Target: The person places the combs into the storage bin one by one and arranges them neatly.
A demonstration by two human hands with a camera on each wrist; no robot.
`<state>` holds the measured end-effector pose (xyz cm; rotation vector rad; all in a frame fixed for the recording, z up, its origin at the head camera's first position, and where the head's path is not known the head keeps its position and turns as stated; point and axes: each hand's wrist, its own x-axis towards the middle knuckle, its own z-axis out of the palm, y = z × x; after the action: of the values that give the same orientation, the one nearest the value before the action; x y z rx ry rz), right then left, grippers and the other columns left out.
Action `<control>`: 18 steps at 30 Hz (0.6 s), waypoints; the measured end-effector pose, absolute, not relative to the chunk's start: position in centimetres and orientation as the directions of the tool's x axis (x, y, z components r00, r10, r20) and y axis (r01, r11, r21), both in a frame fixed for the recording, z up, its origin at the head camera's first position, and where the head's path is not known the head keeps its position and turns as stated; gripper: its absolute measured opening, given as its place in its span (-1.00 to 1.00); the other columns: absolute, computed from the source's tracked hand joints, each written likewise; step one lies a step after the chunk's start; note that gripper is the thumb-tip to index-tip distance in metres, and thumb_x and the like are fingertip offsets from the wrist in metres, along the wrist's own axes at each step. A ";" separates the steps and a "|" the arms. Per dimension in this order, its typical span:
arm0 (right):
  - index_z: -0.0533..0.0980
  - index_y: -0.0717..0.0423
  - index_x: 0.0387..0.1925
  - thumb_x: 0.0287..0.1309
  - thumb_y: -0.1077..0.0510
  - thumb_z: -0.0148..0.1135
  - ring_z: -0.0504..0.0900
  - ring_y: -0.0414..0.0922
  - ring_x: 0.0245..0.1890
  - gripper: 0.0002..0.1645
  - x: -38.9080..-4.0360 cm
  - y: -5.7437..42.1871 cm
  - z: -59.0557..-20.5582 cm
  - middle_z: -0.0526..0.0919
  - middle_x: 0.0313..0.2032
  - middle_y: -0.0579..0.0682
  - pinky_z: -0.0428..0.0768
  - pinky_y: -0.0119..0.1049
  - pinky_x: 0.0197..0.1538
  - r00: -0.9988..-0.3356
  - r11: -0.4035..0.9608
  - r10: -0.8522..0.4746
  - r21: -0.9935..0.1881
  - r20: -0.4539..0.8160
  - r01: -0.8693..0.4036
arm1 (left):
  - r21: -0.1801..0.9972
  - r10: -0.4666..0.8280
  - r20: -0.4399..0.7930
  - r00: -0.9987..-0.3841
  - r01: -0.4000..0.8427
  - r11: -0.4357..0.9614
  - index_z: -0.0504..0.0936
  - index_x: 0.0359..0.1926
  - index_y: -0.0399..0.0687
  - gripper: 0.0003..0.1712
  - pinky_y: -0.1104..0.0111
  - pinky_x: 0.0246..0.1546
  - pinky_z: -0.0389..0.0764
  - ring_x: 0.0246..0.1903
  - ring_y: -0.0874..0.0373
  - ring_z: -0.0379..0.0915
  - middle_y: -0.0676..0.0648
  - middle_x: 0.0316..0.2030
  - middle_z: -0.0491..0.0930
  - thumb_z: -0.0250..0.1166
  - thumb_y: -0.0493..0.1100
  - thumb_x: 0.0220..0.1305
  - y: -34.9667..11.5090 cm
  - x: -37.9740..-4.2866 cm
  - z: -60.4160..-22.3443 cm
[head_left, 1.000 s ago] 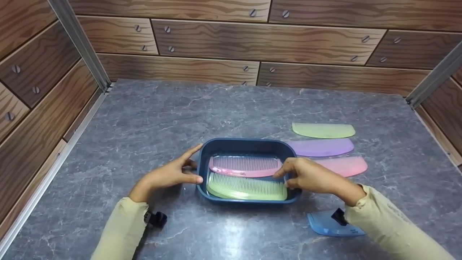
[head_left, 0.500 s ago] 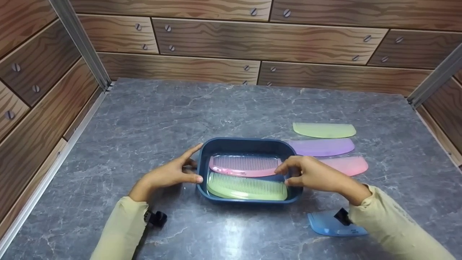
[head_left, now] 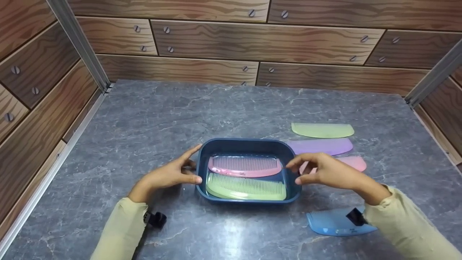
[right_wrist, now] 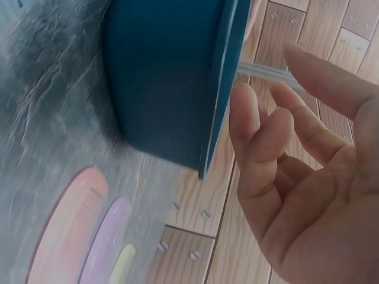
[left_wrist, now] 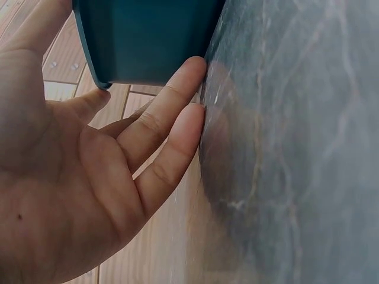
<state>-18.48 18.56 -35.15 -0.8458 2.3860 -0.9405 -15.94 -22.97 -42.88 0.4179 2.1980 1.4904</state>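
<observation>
A dark blue plastic tub [head_left: 249, 201] stands on the table. Inside lie a pink comb [head_left: 243, 173] and, nearer me, a light green comb [head_left: 249, 193], teeth pointing away. My left hand [head_left: 168, 176] rests at the tub's left end, thumb and index finger spread along its rim. In the left wrist view its other fingers [left_wrist: 159, 171] reach down to the tabletop. My right hand [head_left: 330, 172] hovers by the right rim with loosely bent fingers and nothing in them. The right wrist view shows a gap between its fingertips [right_wrist: 244, 106] and the tub wall [right_wrist: 166, 77].
Right of the tub lie a light green comb [head_left: 323, 130], a purple comb [head_left: 323, 146] and a coral pink comb [head_left: 355, 163], partly behind my right hand. A blue comb [head_left: 330, 223] lies nearer me, partly under the right sleeve. Wood-patterned panels [head_left: 267, 41] bound the table.
My right hand has let go of the pink comb and moved up and right, out of the tub to its right rim. The left hand and the tub have stayed in place.
</observation>
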 end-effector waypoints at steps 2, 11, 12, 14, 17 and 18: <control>0.56 0.21 0.03 0.11 0.13 0.37 0.54 -0.28 -0.30 -0.55 -18.5 19.2 -35.0 0.64 -0.12 0.16 0.60 -0.42 -0.27 -0.724 0.580 -0.671 -0.723 -0.161 -0.377 | 0.930 0.489 -0.194 -0.850 -0.002 0.367 -0.23 0.54 0.16 0.20 0.03 0.25 0.41 0.20 -0.22 0.41 -0.35 0.17 0.40 0.43 -0.01 0.12 -22.9 -16.0 -42.9; 0.57 0.20 0.01 0.09 0.16 0.39 0.60 -0.35 -0.33 -0.58 -18.1 22.5 -34.6 0.63 -0.18 0.12 0.63 -0.41 -0.33 -0.757 0.558 -0.648 -0.730 -0.087 -0.394 | 0.929 0.491 -0.196 -0.849 -0.001 0.370 -0.22 0.54 0.18 0.18 0.04 0.25 0.40 0.18 -0.19 0.43 -0.35 0.16 0.41 0.42 0.01 0.15 -23.0 -16.1 -42.9; 0.57 0.21 0.01 0.09 0.17 0.38 0.60 -0.35 -0.32 -0.58 -18.1 23.0 -34.7 0.63 -0.18 0.10 0.63 -0.40 -0.33 -0.755 0.551 -0.652 -0.732 -0.077 -0.401 | 0.929 0.493 -0.195 -0.848 0.002 0.371 -0.22 0.54 0.17 0.17 0.04 0.26 0.40 0.17 -0.18 0.44 -0.35 0.16 0.41 0.41 0.01 0.15 -23.0 -16.1 -42.9; 0.55 0.22 0.02 0.09 0.21 0.38 0.60 -0.35 -0.28 -0.57 -18.0 23.9 -34.8 0.63 -0.17 0.04 0.64 -0.40 -0.29 -0.751 0.545 -0.656 -0.735 -0.073 -0.404 | 0.928 0.498 -0.191 -0.846 0.009 0.372 -0.23 0.54 0.15 0.17 0.04 0.26 0.40 0.16 -0.18 0.46 -0.36 0.16 0.41 0.40 0.01 0.17 -23.1 -16.1 -43.0; 0.53 0.20 0.05 0.10 0.20 0.37 0.58 -0.36 -0.19 -0.54 -17.8 25.4 -35.2 0.61 -0.13 -0.10 0.63 -0.41 -0.21 -0.744 0.555 -0.663 -0.724 -0.085 -0.411 | 0.930 0.502 -0.187 -0.844 0.012 0.368 -0.24 0.54 0.14 0.17 0.05 0.25 0.40 0.16 -0.19 0.45 -0.38 0.17 0.41 0.40 -0.01 0.17 -23.1 -16.1 -43.1; 0.52 0.19 0.06 0.10 0.19 0.37 0.56 -0.37 -0.17 -0.54 -17.7 25.9 -35.3 0.60 -0.12 -0.15 0.62 -0.43 -0.18 -0.740 0.558 -0.666 -0.719 -0.092 -0.413 | 0.931 0.505 -0.186 -0.843 0.013 0.366 -0.24 0.54 0.13 0.18 0.05 0.25 0.41 0.16 -0.20 0.45 -0.38 0.17 0.40 0.40 -0.01 0.17 -23.2 -16.1 -43.1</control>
<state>-17.75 25.87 -35.32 -0.8823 2.4419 -0.9920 -16.05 -23.15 -43.07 0.4490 2.1876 1.4849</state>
